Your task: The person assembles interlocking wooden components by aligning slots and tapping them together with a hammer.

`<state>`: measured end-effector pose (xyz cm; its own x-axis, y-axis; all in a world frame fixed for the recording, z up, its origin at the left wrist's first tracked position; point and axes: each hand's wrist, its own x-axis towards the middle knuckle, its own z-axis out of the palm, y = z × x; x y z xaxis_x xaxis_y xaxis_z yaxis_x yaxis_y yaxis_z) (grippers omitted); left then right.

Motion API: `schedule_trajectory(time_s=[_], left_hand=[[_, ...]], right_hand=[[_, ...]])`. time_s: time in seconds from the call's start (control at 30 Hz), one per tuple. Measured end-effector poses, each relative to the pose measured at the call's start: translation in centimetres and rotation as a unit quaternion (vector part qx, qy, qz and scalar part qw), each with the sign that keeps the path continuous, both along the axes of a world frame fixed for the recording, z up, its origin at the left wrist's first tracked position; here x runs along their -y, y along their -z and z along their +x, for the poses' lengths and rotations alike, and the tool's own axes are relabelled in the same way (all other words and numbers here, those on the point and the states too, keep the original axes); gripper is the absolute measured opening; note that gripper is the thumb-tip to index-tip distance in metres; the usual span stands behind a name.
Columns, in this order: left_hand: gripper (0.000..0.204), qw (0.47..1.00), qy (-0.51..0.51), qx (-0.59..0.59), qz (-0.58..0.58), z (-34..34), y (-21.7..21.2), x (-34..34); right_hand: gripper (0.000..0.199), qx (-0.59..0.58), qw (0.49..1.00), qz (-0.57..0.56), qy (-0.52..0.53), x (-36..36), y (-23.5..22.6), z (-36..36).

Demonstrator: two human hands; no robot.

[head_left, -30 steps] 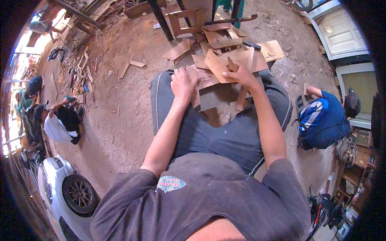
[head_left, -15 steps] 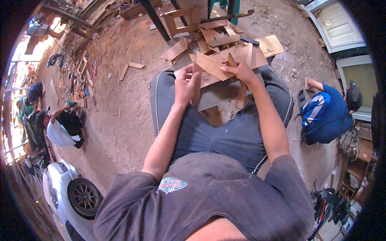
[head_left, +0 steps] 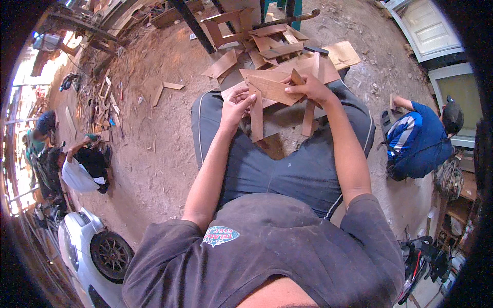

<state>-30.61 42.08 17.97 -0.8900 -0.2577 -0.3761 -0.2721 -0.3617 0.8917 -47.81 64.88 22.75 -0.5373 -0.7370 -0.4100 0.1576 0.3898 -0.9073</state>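
Note:
Above my lap, my left hand (head_left: 236, 107) pinches a narrow wooden strip (head_left: 257, 122) close to its upper end. My right hand (head_left: 311, 90) grips a wider wooden piece (head_left: 273, 91) with a slanted end, thumb on its face. The two pieces meet at an angle beside my left fingertips; whether they are fastened, I cannot tell. Behind them a hammer (head_left: 316, 51) lies with its dark head upward. Another wooden strip (head_left: 308, 120) hangs down below my right hand. A greyish board (head_left: 281, 130) rests across my thighs.
Beyond my knees are a heap of cut wood pieces (head_left: 278, 50) and a wooden frame (head_left: 227, 28). Two joined strips (head_left: 164, 92) lie on the dirt floor. People crouch at the left and a person in blue (head_left: 418, 141) at the right. A car (head_left: 84, 241) stands lower left.
The narrow strip has turned so its broad face shows, and its upper end now meets the wider piece. The wider piece has tilted flatter. My hands have shifted only slightly.

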Motion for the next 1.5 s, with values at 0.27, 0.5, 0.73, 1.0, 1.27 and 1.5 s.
schedule_trajectory(time_s=[0.27, 0.5, 0.73, 1.0, 1.27, 1.5], left_hand=[[0.052, 0.999, -0.042, -0.029, -0.009, -0.3, 1.3, 0.0], [0.054, 1.0, -0.027, 0.01, 0.006, -0.2, 1.1, -0.1], [0.044, 0.999, -0.021, 0.031, 0.013, -0.4, 1.0, -0.2], [0.026, 0.999, 0.036, 0.031, 0.027, -0.1, 0.1, 0.3], [0.025, 0.999, 0.008, 0.034, 0.029, 0.0, 0.4, 0.0], [0.025, 0.999, -0.005, 0.04, 0.013, 0.1, 0.5, 0.1]], right_hand=[[0.041, -0.012, 1.0, -0.006, -0.017, 0.0, 0.4, 0.2], [0.037, -0.011, 0.999, 0.001, -0.04, 0.1, -1.3, 0.8], [0.035, 0.015, 0.999, 0.002, -0.032, 0.1, 0.0, 0.6], [0.03, -0.033, 0.999, -0.042, -0.001, -0.3, 0.7, -0.2], [0.024, -0.023, 0.997, -0.044, 0.061, -0.3, 1.4, -1.4], [0.025, -0.032, 0.992, -0.073, 0.102, 0.0, 2.8, -1.7]])
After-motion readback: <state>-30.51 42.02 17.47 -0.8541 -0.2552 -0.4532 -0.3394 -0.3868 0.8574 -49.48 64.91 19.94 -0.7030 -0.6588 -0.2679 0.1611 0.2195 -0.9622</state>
